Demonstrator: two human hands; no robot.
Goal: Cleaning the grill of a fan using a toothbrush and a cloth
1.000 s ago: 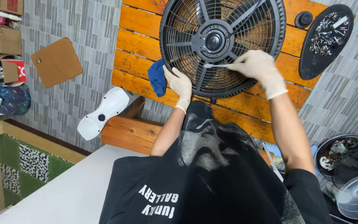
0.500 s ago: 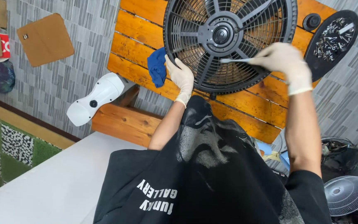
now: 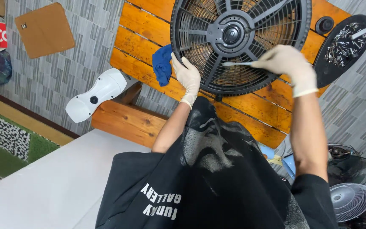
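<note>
Two gloved hands are ours here, both in pale gloves and both up at one large black fan grille (image 3: 238,42) that lies flat on one orange wooden slatted table (image 3: 149,38); our left hand (image 3: 188,78) is curled over the grille's near-left rim, fingers closed on the outer ring; our right hand (image 3: 286,63) is pinched shut around one thin light-coloured tool (image 3: 239,64), whose tip points left across the ribs just below the round hub; we cannot tell exactly what kind of tool it is; one blue cloth (image 3: 162,63) lies crumpled on the slats just beside our left hand, touching the grille's edge; one black oval tray (image 3: 344,44) sits at the table's right end, near our right hand, filled with a heap of small metal screws too many and too small to count; one small black round knob (image 3: 324,24) lies between grille and tray; one white plastic housing (image 3: 96,95) lies off the table's left corner; we count two further fan guards at lower right, one dark (image 3: 348,163), one pale grey (image 3: 350,201); one brown square board (image 3: 45,29) lies on the grey floor, well apart.
</note>
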